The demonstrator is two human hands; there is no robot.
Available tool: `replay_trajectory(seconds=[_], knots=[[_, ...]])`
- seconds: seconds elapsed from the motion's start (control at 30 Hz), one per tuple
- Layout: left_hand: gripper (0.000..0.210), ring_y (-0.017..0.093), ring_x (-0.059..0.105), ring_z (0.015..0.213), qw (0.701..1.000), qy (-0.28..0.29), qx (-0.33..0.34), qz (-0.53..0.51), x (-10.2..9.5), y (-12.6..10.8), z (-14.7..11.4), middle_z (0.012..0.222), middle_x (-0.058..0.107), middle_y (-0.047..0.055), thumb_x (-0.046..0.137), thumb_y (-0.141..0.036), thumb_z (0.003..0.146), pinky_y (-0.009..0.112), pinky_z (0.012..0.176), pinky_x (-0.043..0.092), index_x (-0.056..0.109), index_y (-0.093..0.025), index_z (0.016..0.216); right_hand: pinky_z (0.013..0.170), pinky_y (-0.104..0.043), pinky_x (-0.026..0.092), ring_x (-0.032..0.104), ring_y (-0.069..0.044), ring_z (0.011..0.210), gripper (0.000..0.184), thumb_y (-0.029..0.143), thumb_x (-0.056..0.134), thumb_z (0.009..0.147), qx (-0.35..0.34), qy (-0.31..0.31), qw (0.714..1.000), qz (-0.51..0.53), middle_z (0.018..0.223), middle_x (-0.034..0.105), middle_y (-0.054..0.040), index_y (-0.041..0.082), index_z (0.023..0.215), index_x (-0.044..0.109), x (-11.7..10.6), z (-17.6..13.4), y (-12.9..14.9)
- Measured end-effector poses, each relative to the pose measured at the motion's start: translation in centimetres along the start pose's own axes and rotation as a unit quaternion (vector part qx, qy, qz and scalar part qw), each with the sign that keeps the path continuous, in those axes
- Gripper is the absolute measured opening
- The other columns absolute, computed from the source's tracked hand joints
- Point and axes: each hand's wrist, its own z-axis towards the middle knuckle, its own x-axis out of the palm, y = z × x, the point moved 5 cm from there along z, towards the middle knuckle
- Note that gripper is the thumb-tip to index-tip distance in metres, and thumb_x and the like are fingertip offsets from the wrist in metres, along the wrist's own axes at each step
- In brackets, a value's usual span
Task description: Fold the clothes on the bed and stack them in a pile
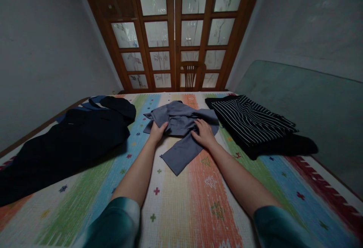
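On striped cloth [172, 210] before doors [178, 32], left hand [157, 131] pinches grey garment [181, 124], right hand [204, 134] spread.

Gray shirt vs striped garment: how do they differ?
Pattern: gray shirt is plain; striped garment has white lines on black.
Pose: shirt is rumpled; striped garment lies flatter, atop black cloth.
Contact: left hand and right hand are on the shirt; neither touches the striped garment.
Shared: both lie over the multicolored cloth.

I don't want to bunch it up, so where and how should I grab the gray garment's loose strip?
I'd pinch the strip's free end from the near side: it points toward you, looks flat on the striped cloth, and lies uncovered. Your right hand rests by its other end.
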Motion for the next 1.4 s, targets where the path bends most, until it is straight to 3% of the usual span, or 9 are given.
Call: replay_trajectory(seconds=[0.13,0.3,0.43,0.53,0.7,0.9,1.03,1.17,1.4], knots=[[0.016,0.025,0.065,0.100,0.999,-0.041,-0.019,0.007,0.9,0.3,-0.1,0.087,0.072,0.006,0.067,-0.024,0.068,0.037,0.094,0.047,0.066,-0.016,0.083,0.112,-0.047,0.026,0.032,-0.031,0.139,0.069,0.054,0.050,0.087,-0.069,0.073,0.995,-0.005,0.150,0.040,-0.0141,0.016,0.145,0.042,0.9,-0.5,2.8],[0.014,0.015,0.067,0.078,0.940,-0.108,-0.167,-0.277,0.4,0.8,0.6,0.079,0.070,0.000,0.060,-0.013,0.069,0.030,0.082,0.052,0.064,-0.018,0.082,0.107,-0.048,0.029,0.045,-0.033,0.125,0.069,0.054,0.050,0.089,-0.050,0.120,0.991,-0.039,0.140,0.050,-0.0157,0.018,0.146,0.041,0.5,-0.4,3.9],[0.008,0.012,0.065,0.065,0.873,-0.069,-0.242,-0.417,-0.8,0.3,0.8,0.071,0.069,0.000,0.054,-0.016,0.075,0.031,0.079,0.054,0.062,-0.017,0.076,0.100,-0.045,0.034,0.050,-0.030,0.113,0.045,0.042,0.049,0.092,-0.030,0.116,0.992,-0.037,0.123,0.058,-0.0132,0.026,0.133,0.058,0.1,0.0,3.4],[0.017,0.015,0.069,0.074,0.875,-0.048,-0.225,-0.426,-2.3,0.0,1.0,0.077,0.071,0.003,0.052,-0.030,0.081,0.033,0.082,0.054,0.065,-0.018,0.080,0.098,-0.038,0.036,0.052,-0.025,0.109,0.033,0.029,0.045,0.093,-0.048,0.112,0.992,0.018,0.116,0.061,-0.0098,0.025,0.116,0.070,0.3,0.3,2.8],[0.047,0.021,0.064,0.111,0.946,-0.059,-0.156,-0.276,-3.3,0.9,1.5,0.111,0.071,0.007,0.043,-0.057,0.086,0.036,0.095,0.047,0.065,-0.023,0.110,0.088,-0.031,0.039,0.055,-0.020,0.097,0.028,0.020,0.045,0.089,-0.104,0.116,0.984,0.083,0.103,0.064,-0.0066,0.019,0.087,0.073,0.7,0.5,2.5],[0.066,0.027,0.047,0.132,0.997,-0.029,-0.004,0.078,-2.0,0.4,1.5,0.137,0.056,0.012,0.055,-0.061,0.081,0.041,0.110,0.034,0.053,-0.021,0.133,0.079,-0.029,0.039,0.057,-0.017,0.082,0.026,0.019,0.047,0.087,-0.125,0.125,0.980,0.095,0.083,0.066,-0.0050,0.017,0.072,0.067,0.5,0.6,2.7],[0.066,0.034,0.040,0.134,0.919,0.041,0.066,0.386,0.2,-1.1,-0.1,0.143,0.048,0.017,0.070,-0.051,0.073,0.046,0.112,0.030,0.057,-0.017,0.129,0.075,-0.029,0.038,0.056,-0.019,0.080,0.027,0.031,0.049,0.091,-0.103,0.084,0.989,0.066,0.080,0.065,-0.0061,0.018,0.074,0.064,0.3,0.2,3.0],[0.055,0.034,0.054,0.119,0.845,0.055,0.021,0.532,0.9,-1.8,-1.1,0.124,0.060,0.017,0.062,-0.050,0.079,0.046,0.098,0.043,0.062,-0.018,0.124,0.079,-0.030,0.040,0.058,-0.020,0.085,0.016,0.027,0.053,0.089,-0.097,0.063,0.990,0.079,0.087,0.067,-0.0068,0.018,0.085,0.065,0.1,-0.4,3.4],[0.038,0.027,0.061,0.110,0.831,0.164,0.017,0.531,1.7,-1.3,-0.8,0.115,0.069,0.008,0.050,-0.029,0.083,0.037,0.092,0.044,0.068,-0.024,0.116,0.087,-0.031,0.043,0.059,-0.021,0.100,0.029,0.026,0.049,0.090,-0.071,0.055,0.994,0.061,0.110,0.063,-0.0095,0.017,0.114,0.062,-1.2,-0.4,3.7]])
